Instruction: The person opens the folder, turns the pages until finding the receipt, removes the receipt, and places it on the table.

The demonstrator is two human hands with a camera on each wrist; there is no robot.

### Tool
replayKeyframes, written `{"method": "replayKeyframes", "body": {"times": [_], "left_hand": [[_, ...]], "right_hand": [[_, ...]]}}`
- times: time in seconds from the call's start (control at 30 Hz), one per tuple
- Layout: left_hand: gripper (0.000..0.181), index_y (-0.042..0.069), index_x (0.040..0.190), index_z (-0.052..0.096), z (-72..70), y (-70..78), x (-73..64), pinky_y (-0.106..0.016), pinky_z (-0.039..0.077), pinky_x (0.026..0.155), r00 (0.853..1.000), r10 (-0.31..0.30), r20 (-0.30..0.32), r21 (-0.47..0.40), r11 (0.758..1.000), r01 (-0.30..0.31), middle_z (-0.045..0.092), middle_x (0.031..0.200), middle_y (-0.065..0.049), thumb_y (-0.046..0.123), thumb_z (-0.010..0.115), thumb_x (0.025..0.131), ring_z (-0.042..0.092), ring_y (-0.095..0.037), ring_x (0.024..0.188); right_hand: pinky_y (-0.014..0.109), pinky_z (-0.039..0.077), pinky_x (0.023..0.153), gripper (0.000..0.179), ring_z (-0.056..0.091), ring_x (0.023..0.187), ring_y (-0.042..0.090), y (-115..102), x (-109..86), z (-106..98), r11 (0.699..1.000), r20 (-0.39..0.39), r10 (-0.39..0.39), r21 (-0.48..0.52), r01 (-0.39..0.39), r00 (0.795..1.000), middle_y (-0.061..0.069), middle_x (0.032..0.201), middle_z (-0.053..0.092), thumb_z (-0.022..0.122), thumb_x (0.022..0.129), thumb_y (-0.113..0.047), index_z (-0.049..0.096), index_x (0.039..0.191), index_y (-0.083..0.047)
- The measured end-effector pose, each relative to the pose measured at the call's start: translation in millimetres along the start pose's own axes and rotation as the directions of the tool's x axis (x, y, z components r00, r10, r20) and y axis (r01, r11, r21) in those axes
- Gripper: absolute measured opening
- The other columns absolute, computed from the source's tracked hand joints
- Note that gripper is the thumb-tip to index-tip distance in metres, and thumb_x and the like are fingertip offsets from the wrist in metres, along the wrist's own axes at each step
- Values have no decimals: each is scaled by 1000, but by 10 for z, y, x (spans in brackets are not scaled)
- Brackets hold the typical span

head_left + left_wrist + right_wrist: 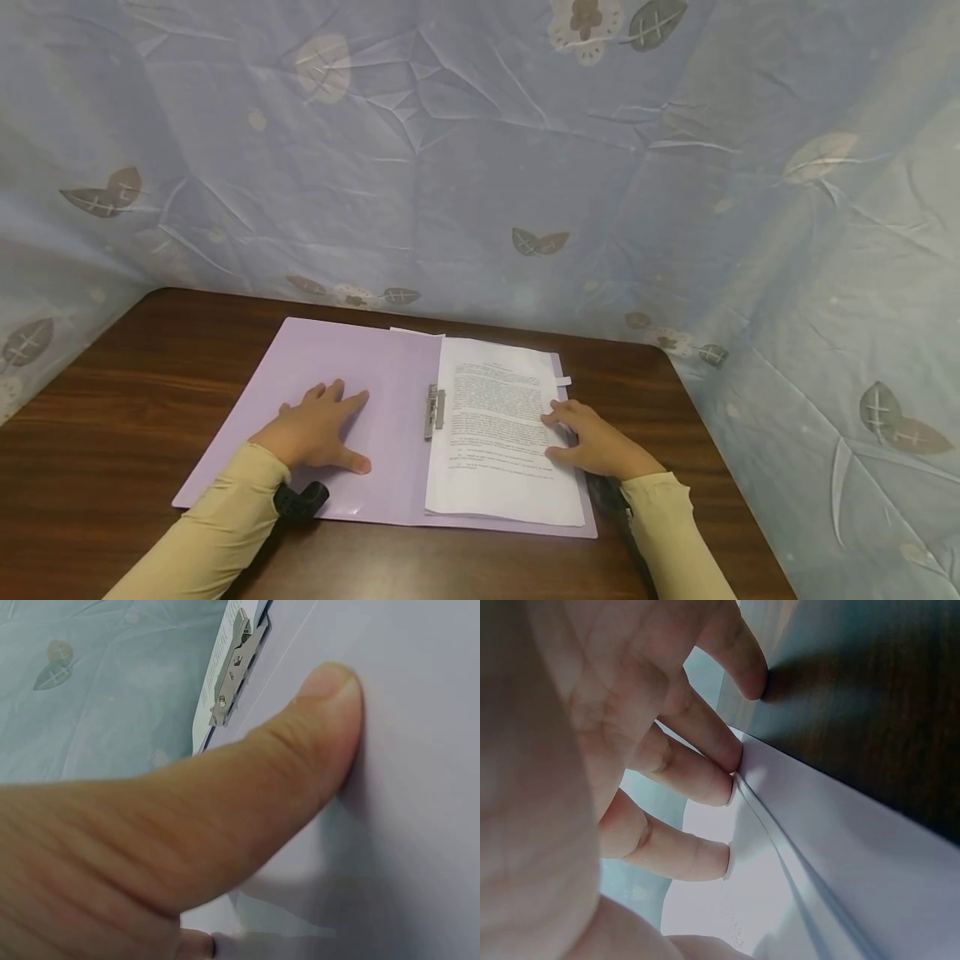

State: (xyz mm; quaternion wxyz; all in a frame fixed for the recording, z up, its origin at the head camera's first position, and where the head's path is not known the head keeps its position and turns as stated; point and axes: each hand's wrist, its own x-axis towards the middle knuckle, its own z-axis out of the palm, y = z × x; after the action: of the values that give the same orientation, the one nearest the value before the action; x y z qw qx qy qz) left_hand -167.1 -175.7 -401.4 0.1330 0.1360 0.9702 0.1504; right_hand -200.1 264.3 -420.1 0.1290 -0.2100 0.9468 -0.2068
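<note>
On the dark table, a lilac folder (322, 354) lies open flat, with a stack of printed sheets (495, 437) on its right cover and a metal clip (436, 412) beside the spine at the sheets' inner edge. A white tab (563, 381) juts past the right border. Whether the clip bites the sheets, I cannot tell; if it does not, a sideways drag of the fingertips could skew or fan them, and catching only the top pages could crease their edge. The right hand (600, 442) grasps nothing: its fingers are relaxed and apart, a few tips touching the stack's outer edge, the little finger off toward the table (97, 433). The left hand (318, 429) is spread wide over the left cover, thumb apart from the fingers, gripping nothing. Beyond hangs a leaf-patterned cloth (480, 158).
</note>
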Motion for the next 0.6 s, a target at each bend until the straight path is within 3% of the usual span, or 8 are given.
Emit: {"method": "replayKeyframes", "body": {"times": [0.6], "left_hand": [[114,3,155,44,13,-19,21,-90,25,95,1000,2,5,9,1000,-2,28,157,-41,64,87,68,24,-66,143]], "right_hand": [[63,33,116,51,37,148,43,-26,3,-14,1000,-8,2,-12,-3,1000,22,157,45,73,96,-30,63,140,-8]]}}
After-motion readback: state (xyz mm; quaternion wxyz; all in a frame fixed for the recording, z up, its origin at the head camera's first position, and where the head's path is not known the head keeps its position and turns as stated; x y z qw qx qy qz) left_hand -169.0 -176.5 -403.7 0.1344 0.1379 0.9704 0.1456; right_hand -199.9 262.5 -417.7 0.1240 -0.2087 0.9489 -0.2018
